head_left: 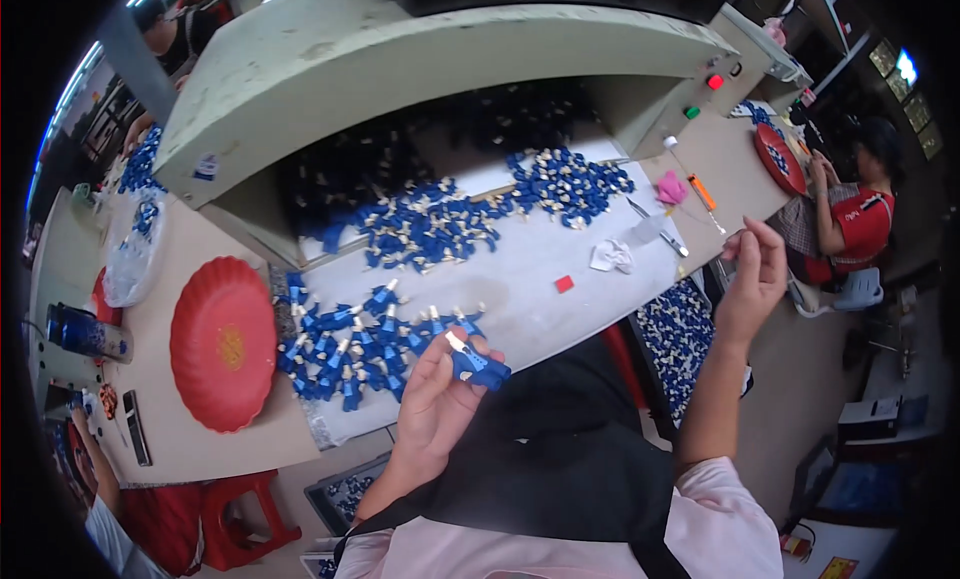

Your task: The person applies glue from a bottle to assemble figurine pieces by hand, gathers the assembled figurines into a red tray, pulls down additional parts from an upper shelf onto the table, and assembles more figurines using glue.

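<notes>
Between the thumb and fingers of my left hand [432, 404] is a small blue figurine [478, 367] with a pale peg-like end, held above the bench's front edge. Just behind it lies a spread of similar blue figurines [350, 344] on the white work surface. My right hand [757, 271] is raised beyond the bench's right end, its fingers curled together; whatever they may pinch is too small to make out. Nearest to it are an orange-handled tool [702, 191] and a small metal tool [673, 243]. A crumpled white tissue [612, 256] and a red square [564, 284] lie farther left.
A pale green hood [400, 64] arches over more blue pieces [430, 224]. A red scalloped tray [222, 344] stands at left, beside a phone [136, 429] and a dark bottle [88, 334]. Below right is a bin of blue-and-white pieces [675, 344]. A co-worker [850, 204] sits at right.
</notes>
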`<state>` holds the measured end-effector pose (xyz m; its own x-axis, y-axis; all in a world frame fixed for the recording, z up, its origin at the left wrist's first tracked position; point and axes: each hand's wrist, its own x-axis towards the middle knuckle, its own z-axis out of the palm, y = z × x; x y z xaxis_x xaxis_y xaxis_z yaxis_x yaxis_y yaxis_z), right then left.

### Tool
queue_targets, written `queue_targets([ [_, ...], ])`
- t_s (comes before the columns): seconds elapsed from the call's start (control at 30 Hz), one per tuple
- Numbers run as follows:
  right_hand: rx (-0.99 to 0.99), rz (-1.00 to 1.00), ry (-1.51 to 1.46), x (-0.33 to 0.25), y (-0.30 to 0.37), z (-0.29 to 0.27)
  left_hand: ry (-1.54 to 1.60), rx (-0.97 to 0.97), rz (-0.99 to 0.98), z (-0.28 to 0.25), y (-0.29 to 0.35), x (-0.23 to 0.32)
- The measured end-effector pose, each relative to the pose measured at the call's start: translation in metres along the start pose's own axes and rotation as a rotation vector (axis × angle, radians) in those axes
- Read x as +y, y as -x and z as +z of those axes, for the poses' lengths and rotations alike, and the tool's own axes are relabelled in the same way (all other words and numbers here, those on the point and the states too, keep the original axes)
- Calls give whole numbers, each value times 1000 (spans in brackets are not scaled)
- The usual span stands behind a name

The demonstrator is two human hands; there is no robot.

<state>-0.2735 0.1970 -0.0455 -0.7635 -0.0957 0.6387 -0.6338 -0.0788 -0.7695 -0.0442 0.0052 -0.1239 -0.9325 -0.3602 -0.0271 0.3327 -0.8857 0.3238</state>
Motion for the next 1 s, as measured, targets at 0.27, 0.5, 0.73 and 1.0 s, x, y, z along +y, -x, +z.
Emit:
queue_targets([
  [0.27,-97,230,312,130,34,-10,28,65,-77,-10,-29,-57],
  [0.5,-189,294,361,168,38,-10,-20,115,-94,-15,-52,-76],
  [0.73,-164,337,24,109,61,6,-67,107,-89,-27,-62,-78],
  [1.0,-528,668,-675,58,114,27,-153,73,-80,-31,-63,-76],
])
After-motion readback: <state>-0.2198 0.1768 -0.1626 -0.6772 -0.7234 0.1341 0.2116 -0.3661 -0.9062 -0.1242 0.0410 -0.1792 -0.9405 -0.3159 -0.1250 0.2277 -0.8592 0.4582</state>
